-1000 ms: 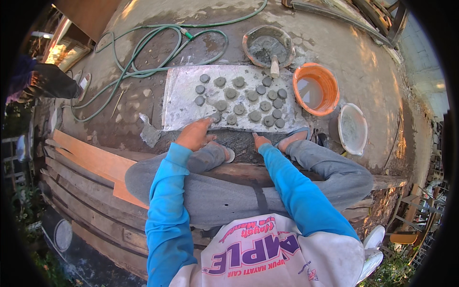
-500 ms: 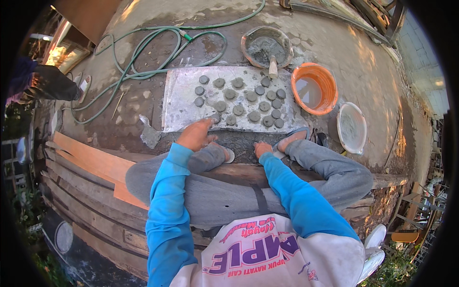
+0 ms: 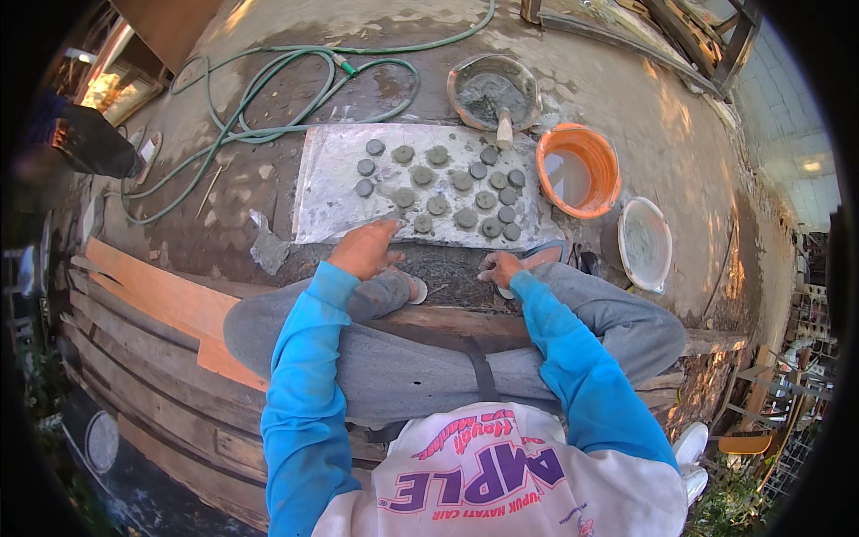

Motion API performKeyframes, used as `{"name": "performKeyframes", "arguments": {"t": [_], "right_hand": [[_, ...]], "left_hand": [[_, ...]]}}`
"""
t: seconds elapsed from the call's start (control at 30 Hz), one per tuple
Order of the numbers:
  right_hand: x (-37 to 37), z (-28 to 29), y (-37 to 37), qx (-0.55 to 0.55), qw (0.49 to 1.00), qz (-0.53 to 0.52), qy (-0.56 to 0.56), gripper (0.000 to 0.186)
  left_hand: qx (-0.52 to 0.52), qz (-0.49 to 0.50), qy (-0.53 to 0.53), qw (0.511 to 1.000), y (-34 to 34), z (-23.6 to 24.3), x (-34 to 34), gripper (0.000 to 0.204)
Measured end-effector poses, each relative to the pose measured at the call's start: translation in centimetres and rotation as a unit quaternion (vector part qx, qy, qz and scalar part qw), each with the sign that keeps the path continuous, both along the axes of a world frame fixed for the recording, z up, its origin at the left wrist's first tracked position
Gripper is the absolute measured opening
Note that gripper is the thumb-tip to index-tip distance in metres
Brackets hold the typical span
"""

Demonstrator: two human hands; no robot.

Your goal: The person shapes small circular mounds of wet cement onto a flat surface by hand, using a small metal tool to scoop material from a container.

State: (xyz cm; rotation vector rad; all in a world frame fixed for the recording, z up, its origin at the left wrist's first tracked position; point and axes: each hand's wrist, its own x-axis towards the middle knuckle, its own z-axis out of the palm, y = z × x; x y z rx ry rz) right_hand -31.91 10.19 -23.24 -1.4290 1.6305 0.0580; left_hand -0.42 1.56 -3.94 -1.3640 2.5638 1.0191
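Note:
A pale, stained sheet (image 3: 344, 215) lies on the ground in front of me, with several small grey discs of wet-looking mortar (image 3: 422, 175) on it. Some discs have sharp dark rims; others look rough and spread. My left hand (image 3: 365, 251) is at the sheet's near edge, index finger stretched toward the closest discs and the thumb apart below it. Its fingertips cover a bit of the sheet. Close to my right foot, my right hand (image 3: 503, 267) hangs just off the near edge with fingers curled inward; whatever they may hold is hidden.
Beyond the sheet stands a basin of grey mix (image 3: 490, 94) with a wooden handle (image 3: 505, 130) leaning out. An orange bucket (image 3: 613, 170) and a whitish tub (image 3: 646, 243) stand at right. A green hose (image 3: 259, 89) coils at far left. Someone's leg (image 3: 98, 143) shows at left.
My right hand has lifted slightly, and its fingers have curled. The disc beside my left fingertips no longer shows there. The whole view has shifted slightly.

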Motion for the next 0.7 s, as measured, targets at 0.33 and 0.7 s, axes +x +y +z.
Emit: {"name": "performKeyframes", "arguments": {"t": [0.33,0.7], "right_hand": [[2.6,13.3,-1.6,-0.105,0.982,0.032,-0.151,0.024],[2.7,15.4,-1.0,-0.417,0.890,0.048,-0.180,0.021]], "left_hand": [[-0.049,-0.067,0.127,0.988,2.6,-3.4,-2.2,0.039],[0.252,0.066,0.276,0.925,3.6,-3.9,-6.2,0.023]]}}
